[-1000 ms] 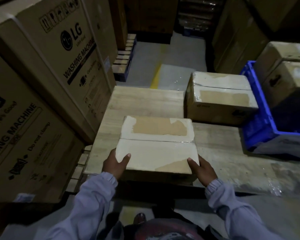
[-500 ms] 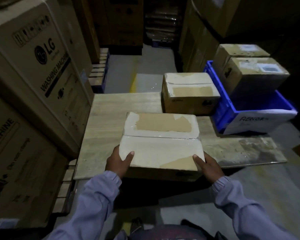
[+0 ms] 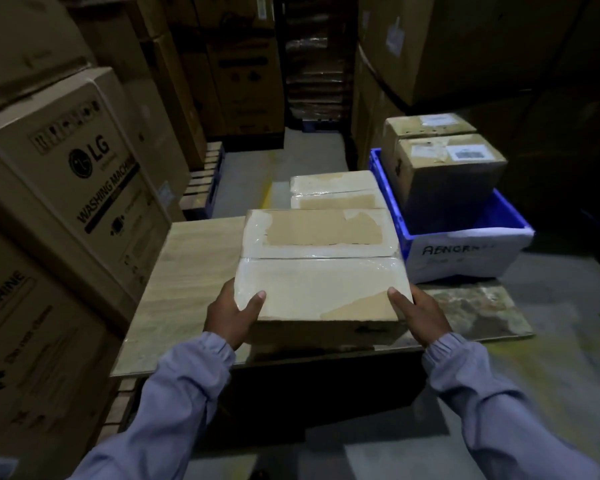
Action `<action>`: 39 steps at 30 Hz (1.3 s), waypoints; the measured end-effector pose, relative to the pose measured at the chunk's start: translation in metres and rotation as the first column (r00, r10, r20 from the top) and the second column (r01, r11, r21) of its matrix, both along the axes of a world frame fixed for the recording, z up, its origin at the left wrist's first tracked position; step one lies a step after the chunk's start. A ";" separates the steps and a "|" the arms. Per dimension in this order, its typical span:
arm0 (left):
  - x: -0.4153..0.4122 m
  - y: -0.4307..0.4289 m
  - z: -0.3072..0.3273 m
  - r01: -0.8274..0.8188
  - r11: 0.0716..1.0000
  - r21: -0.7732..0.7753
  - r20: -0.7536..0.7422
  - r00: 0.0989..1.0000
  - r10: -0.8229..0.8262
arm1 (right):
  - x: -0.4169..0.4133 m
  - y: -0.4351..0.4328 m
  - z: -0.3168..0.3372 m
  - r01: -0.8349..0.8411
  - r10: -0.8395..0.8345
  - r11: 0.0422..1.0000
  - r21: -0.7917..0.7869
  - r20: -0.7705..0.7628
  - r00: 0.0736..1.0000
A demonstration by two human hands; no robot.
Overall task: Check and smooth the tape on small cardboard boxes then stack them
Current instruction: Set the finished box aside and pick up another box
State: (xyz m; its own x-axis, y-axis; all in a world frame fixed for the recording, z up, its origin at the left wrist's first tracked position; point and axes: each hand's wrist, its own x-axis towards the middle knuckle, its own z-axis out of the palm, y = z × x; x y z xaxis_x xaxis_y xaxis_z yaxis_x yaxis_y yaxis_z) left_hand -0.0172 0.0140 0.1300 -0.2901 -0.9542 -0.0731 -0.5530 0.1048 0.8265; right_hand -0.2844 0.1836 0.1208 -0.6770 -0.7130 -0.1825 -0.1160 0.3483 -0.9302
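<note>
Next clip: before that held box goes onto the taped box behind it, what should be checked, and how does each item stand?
1. Grip of left hand on box corner: ok.
2. Grip of right hand on opposite corner: ok.
3. Held box level: ok.
4. Its top tape smooth: cannot tell, glare.
5. Top of far box free: ok where visible.
6. Gap between far box and crate: cannot tell.

Dim, shadowy wide-angle view; edges bowed, corners soft.
</note>
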 end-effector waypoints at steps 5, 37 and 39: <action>-0.031 0.017 0.017 0.000 0.999 -0.046 0.007 1.000 0.000 | -0.037 0.008 0.019 -0.020 0.020 0.998 -0.059 -0.009 1.000; -0.203 -0.221 0.036 0.089 0.989 -0.117 -0.247 0.962 -0.116 | -0.209 -0.223 0.077 0.066 -0.070 0.997 -0.045 -0.094 0.993; -0.212 -0.233 0.034 0.093 0.990 -0.109 -0.252 0.960 -0.118 | -0.220 -0.236 0.077 0.042 -0.048 0.998 -0.045 -0.127 0.991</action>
